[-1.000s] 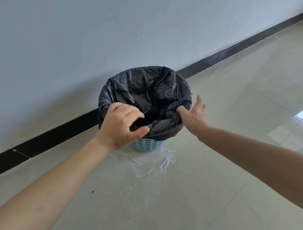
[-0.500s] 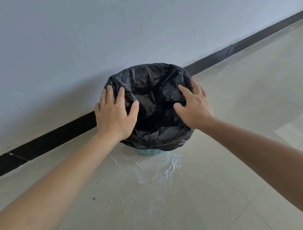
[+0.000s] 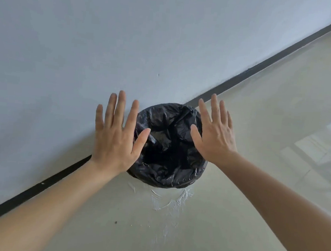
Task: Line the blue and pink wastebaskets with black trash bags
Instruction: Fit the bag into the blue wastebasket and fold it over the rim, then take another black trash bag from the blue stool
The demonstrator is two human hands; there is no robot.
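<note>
Two bare hands hover spread flat, palms down, over a black trash bag (image 3: pixel 169 145) at the centre of the frame. The left hand (image 3: pixel 116 139) sits at the bag's left edge, fingers fanned and pointing toward the top of the frame, gripping nothing; the right hand (image 3: pixel 215 137) mirrors it at the bag's right edge, likewise open and empty. The bag's mouth faces upward toward the camera, its crinkled plastic folded over and draped down the outside so that the wastebasket beneath is fully covered from this view; its long axis runs upright from the floor (image 3: pixel 259 132). It stands on the pale tiled floor just beside the white wall (image 3: pixel 88 40) and its dark baseboard (image 3: pixel 264 65), with a white scuffed smear (image 3: pixel 166 200) on the tiles directly below it in the frame.
</note>
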